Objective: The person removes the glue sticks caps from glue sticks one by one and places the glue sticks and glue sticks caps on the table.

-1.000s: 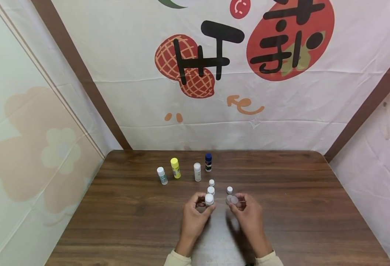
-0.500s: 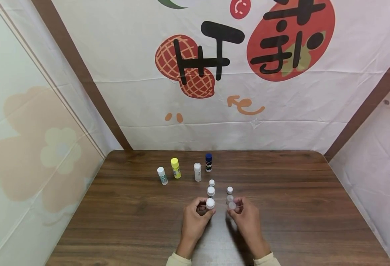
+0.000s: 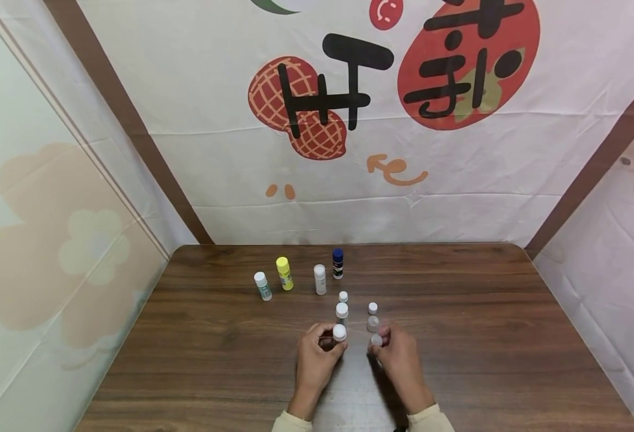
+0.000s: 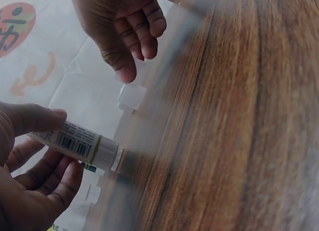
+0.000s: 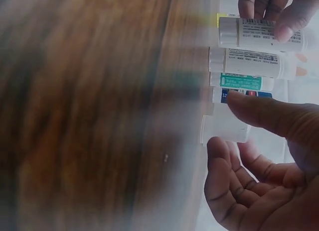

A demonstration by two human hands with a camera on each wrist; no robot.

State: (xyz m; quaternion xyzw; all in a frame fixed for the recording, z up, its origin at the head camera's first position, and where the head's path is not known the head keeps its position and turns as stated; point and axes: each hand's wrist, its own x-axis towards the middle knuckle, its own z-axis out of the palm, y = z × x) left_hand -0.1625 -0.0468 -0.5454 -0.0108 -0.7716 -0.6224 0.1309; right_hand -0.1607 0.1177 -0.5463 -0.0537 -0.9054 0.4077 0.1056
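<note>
My left hand (image 3: pixel 317 360) holds a white glue stick (image 4: pixel 79 141) upright between thumb and fingers; its label carries a barcode. Whether its base touches the table cannot be made out. To the right, a translucent cap (image 5: pixel 227 127) stands on the table, with the thumb and fingers of my right hand (image 3: pixel 398 354) spread around it. In the left wrist view the right thumb tip stays just clear of that cap. Beyond it stand another translucent cap (image 3: pixel 373 324) and a small white cap (image 3: pixel 373 308). Two white-topped glue sticks, the nearer one (image 3: pixel 341 311) larger-topped, line up behind the held one.
Farther back on the wooden table (image 3: pixel 484 336) stand a green-labelled glue stick (image 3: pixel 263 287), a yellow one (image 3: pixel 284 273), a white one (image 3: pixel 320 280) and a dark blue one (image 3: pixel 338 264). A printed cloth (image 3: pixel 214 168) hangs behind the table's back edge.
The right hand has lowered the translucent cap onto the table, nearer the person, and its fingers have parted from it. The left hand has come slightly nearer, still holding the glue stick.
</note>
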